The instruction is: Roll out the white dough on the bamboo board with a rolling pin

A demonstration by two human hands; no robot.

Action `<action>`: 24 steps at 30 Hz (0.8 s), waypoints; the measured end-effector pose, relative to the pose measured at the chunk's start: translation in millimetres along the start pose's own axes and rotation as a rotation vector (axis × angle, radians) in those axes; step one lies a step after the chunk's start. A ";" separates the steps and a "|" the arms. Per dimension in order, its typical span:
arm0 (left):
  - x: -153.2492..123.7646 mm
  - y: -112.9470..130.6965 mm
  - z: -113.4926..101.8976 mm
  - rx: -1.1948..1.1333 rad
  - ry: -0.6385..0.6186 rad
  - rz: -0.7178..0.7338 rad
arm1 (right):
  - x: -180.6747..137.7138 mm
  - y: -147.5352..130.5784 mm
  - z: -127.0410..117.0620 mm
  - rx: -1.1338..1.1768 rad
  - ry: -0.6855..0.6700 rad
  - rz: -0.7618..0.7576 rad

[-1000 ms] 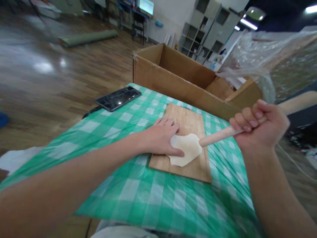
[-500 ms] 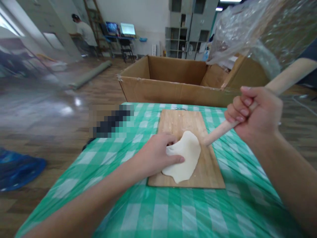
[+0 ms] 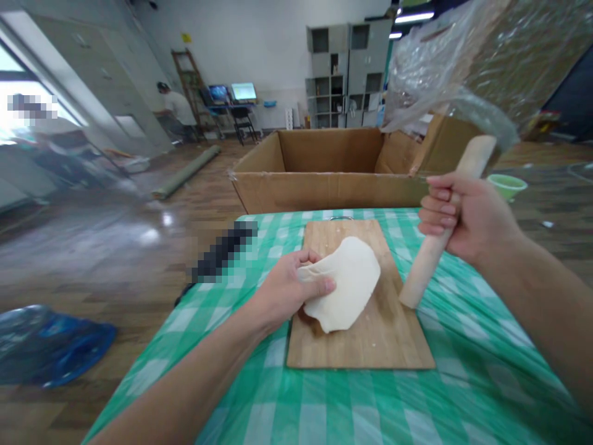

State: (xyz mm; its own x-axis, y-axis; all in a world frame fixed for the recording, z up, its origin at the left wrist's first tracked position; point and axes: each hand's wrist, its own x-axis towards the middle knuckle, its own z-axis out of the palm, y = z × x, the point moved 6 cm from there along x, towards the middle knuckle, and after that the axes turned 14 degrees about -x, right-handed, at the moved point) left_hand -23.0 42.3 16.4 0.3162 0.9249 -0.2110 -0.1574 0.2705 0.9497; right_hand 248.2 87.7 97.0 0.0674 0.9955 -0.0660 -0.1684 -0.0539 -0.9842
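Dough sheet (image 3: 356, 278) pinched in my left hand (image 3: 291, 284); rolling pin (image 3: 425, 269) gripped in my right (image 3: 472, 213).
Left thumb lies on top of the sheet, fingers curled beneath its left edge; sheet is over the wooden board (image 3: 361, 353), contact at its far side unclear. Right fingers wrap the pin, held tilted, lower end at the board's right edge; touching or not, cannot tell. Board lies on green checked cloth (image 3: 259, 395).
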 end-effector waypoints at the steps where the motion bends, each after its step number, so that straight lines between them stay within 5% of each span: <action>1: 0.0 0.4 -0.8 -0.026 0.004 0.000 | 2.8 7.7 1.4 0.003 -0.026 0.053; 10: 13.8 -7.9 -8.9 -0.196 -0.028 -0.008 | 6.1 86.9 29.4 -0.048 -0.061 0.288; 18: 16.0 -12.9 -10.1 -0.223 -0.069 -0.005 | 11.4 83.1 25.6 -1.127 0.000 -0.135; 24: 12.2 -11.0 -5.6 -0.079 -0.133 0.031 | 13.9 89.6 27.6 -1.343 -0.061 -0.194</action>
State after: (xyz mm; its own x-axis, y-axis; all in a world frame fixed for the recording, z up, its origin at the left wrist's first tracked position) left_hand -22.7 52.2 2.1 0.4308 0.8908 -0.1444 -0.2406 0.2676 0.9330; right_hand 206.9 98.9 12.4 -0.0690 0.9956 0.0632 0.9214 0.0879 -0.3787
